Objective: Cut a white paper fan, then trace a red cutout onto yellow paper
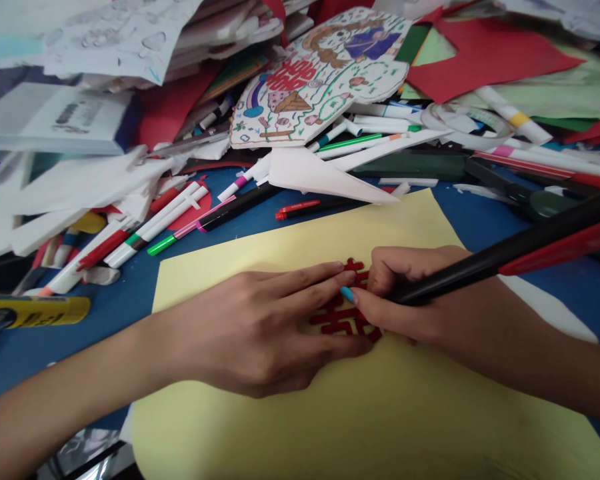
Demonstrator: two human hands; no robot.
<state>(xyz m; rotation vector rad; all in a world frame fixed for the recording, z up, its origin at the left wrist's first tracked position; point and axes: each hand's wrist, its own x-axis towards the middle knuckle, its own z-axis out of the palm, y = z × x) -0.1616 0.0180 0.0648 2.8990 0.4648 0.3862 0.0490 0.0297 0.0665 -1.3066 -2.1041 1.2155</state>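
Note:
A pale yellow paper sheet (300,253) lies on the table, and a dark red paper cut-out (337,317) shaped like a Chinese character sits on it. My left hand (260,327) rests flat across the cut-out, its fingertips touching the red paper. My right hand (395,293) grips a thick black marker (505,253) with a red section along its far end. The marker's tip is hidden behind my fingers, close to the cut-out's upper part. My two hands nearly meet above the cut-out and hide much of it.
A heap of papers, cards and felt pens rises beyond the sheet. It includes a hand-coloured card (320,80) and a folded white paper dart (315,173). A red-capped black pen (300,210) lies near the sheet's far edge, on a blue table cover (555,280).

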